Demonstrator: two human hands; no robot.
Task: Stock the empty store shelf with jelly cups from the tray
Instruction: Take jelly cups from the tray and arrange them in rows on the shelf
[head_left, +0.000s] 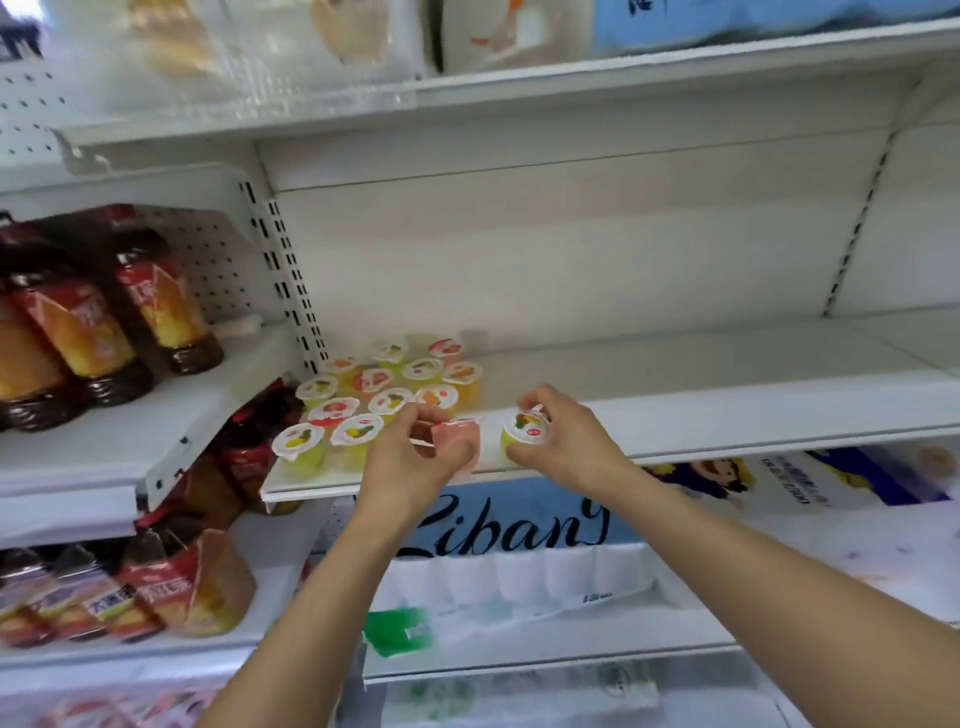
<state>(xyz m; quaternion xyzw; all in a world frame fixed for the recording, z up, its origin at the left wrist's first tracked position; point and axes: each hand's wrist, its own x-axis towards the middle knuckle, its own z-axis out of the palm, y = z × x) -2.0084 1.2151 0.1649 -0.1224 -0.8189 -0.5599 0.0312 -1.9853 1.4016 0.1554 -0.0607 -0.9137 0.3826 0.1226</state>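
Note:
Several jelly cups (387, 397) with fruit-printed lids stand in rows at the left end of the white shelf (701, 395). My left hand (410, 452) grips a pink jelly cup (457, 439) at the shelf's front edge, just right of the rows. My right hand (563, 441) grips a yellow-green jelly cup (524, 431) beside it, lid facing up. The two held cups are a short gap apart. The tray is not in view.
Most of the white shelf to the right is bare. Bottled drinks (104, 322) fill the neighbouring shelf on the left. Packs of tissue rolls (519, 561) lie on the shelf below, and wrapped goods (322, 36) sit on the shelf above.

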